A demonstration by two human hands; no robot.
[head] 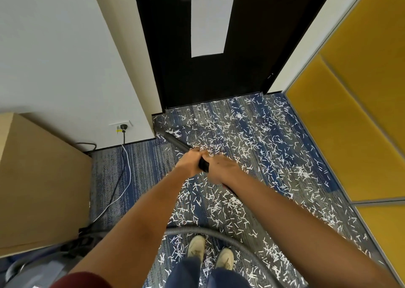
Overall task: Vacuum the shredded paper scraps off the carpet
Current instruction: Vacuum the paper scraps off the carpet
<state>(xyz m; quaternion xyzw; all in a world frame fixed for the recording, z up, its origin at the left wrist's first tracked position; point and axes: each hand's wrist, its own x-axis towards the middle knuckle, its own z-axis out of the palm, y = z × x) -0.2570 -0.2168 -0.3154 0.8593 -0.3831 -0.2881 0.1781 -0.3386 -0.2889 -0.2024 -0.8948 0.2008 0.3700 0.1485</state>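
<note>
- Shoes [210, 254], pale, pair: nearest item, planted on the carpet [142, 162] with scraps lying around and between them.
- Hose [197, 230], grey, ribbed: arcs across the floor just ahead of the shoes, running from lower left toward lower right. Risk, as a judgement: a step forward could catch or trip on it, and a hard pull on the wand could drag it through the litter.
- Right hand [221, 169]: wrapped around the rear part of the wand, clenched on it.
- Left hand [190, 160]: closed over the wand just ahead of the right, the two touching.
- Vacuum wand [175, 141], dark tube: slopes away and left from the hands; its tip sits low at the wall corner beside the door frame, among scraps. Whether the tip touches the carpet cannot be told.
- Shredded paper scraps [252, 138], white strips: scattered thickly from the shoes to the door threshold and along the yellow panels [341, 121] at right; the strip of carpet at left looks nearly bare. The task appears at an early stage.
- Cables [122, 178], one black, one white: trail over the left carpet to a wall socket [122, 126]. Risk: a sweep leftward could snag a cable or suck it in.
- Cabinet [39, 178], tan: far left, beside the cables.
- Door [210, 68], dark, shut: farthest. Risk: scraps at its threshold could be pushed underneath by the tip.
</note>
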